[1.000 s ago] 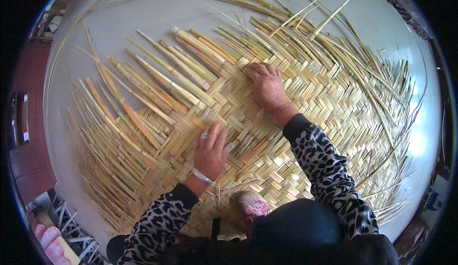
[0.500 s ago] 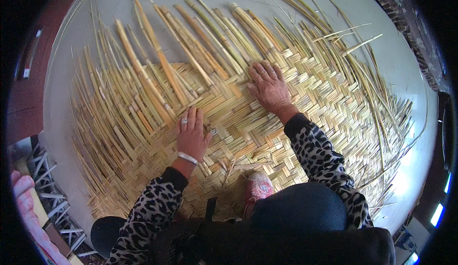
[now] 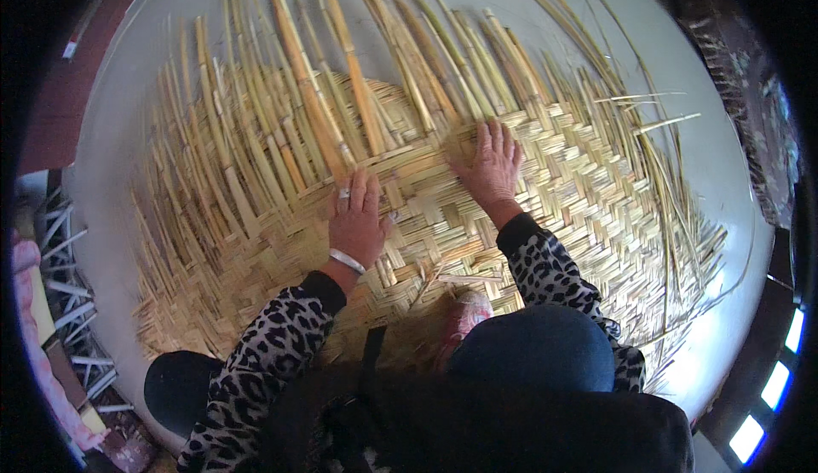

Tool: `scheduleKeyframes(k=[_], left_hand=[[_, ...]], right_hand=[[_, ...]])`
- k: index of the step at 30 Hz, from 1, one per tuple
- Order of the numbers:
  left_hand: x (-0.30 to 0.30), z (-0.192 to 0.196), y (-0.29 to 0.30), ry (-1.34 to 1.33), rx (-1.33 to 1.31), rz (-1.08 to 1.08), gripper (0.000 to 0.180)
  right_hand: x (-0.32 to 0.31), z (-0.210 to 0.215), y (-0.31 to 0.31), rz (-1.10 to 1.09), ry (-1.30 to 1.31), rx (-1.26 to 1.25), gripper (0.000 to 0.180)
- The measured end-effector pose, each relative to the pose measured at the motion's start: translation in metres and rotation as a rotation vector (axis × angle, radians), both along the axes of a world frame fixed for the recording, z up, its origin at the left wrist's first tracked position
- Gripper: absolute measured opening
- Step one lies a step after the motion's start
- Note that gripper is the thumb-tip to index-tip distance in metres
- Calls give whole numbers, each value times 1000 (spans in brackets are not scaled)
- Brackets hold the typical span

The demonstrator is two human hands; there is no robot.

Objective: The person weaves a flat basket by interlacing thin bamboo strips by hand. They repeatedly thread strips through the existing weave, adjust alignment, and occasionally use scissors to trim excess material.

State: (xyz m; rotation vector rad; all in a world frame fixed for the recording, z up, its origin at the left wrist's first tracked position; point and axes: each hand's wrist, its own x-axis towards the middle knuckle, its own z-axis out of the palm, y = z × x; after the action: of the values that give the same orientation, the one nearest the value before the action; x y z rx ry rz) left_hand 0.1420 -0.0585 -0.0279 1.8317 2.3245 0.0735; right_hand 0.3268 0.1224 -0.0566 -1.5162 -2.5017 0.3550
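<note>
- Head view: herringbone weave covers the near and right parts of the split-reed mat point(image 3: 443, 234), which lies on the smooth grey floor point(image 3: 724, 166) beneath both hands.
- Along its far and left margins, unwoven reed strips point(image 3: 294, 51) fan outward, so the central panel looks well advanced, while finishing those free ends appears left to do.
- The left hand point(image 3: 356, 230) lies palm down near the strip bases, fingers point(image 3: 358, 190) extended and not visibly gripping; whether anything is pinned beneath cannot be told.
- The right hand point(image 3: 494, 170) reaches the weave's far margin, its fingers straight and slightly parted, with no grip apparent.
- Long loose stalks point(image 3: 669, 217) cross the ragged right edge, likely to snag a sweeping sleeve.
- Floor shows beyond the strip tips and on the right, giving outward reach; a pale lattice rack point(image 3: 72, 302) bounds the left side.
- A pink shoe point(image 3: 467, 313) and the bent knee point(image 3: 537, 349) limit room between the forearms.
</note>
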Motion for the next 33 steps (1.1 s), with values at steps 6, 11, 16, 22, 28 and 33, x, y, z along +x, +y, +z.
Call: scheduleKeyframes(k=[6,11,16,22,28,33], left_hand=[[-29,7,10,-6,-132,104,89],[-28,11,19,-30,-163,112,85],[-30,-2,21,-56,-123,88,81],[-35,-15,21,-9,-160,-70,75],[-33,-12,26,153,-236,-188,80],[-53,-41,30,254,-340,-224,74]], right_hand=[[-3,-12,0,-3,15,124,74],[-1,-12,-1,-4,-62,75,71],[-1,-11,-1,-21,-63,113,65],[16,-3,-6,65,151,216,41],[123,13,-81,-59,189,91,50],[298,15,-180,-681,68,77,48]])
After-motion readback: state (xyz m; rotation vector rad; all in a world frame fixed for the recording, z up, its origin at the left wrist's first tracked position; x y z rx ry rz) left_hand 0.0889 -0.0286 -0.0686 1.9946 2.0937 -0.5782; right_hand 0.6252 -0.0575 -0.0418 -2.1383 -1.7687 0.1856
